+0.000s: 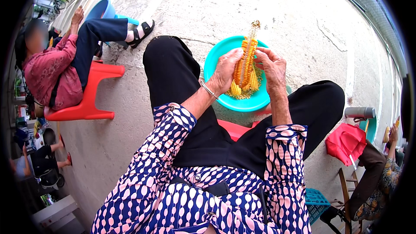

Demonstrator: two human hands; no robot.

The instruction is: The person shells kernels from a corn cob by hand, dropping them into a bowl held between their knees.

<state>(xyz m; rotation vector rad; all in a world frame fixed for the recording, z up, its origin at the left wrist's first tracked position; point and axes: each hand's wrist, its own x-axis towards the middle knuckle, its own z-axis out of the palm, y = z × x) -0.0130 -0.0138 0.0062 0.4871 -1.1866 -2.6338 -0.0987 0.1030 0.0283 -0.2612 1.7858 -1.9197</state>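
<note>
My left hand (226, 66) grips an ear of dried corn (246, 60) from the left side. The ear is tilted over a turquoise plastic basin (213, 53) between my knees. Bare rows run along the cob, and its upper end is stripped of kernels. At the ear's right side, the fingers of my right hand (271, 64) are bent with their tips against the kernels; whether they pinch any is hidden. More corn ears (253, 79) lie in the basin on a layer of loose yellow kernels (242, 96).
To the left, a person sits on a red plastic stool (94, 84) by a blue basin (102, 9). A grey cylindrical flask (360, 112), a red bag (346, 144) and a teal crate (315, 203) are at right, near another seated person holding corn. Concrete surrounds my basin.
</note>
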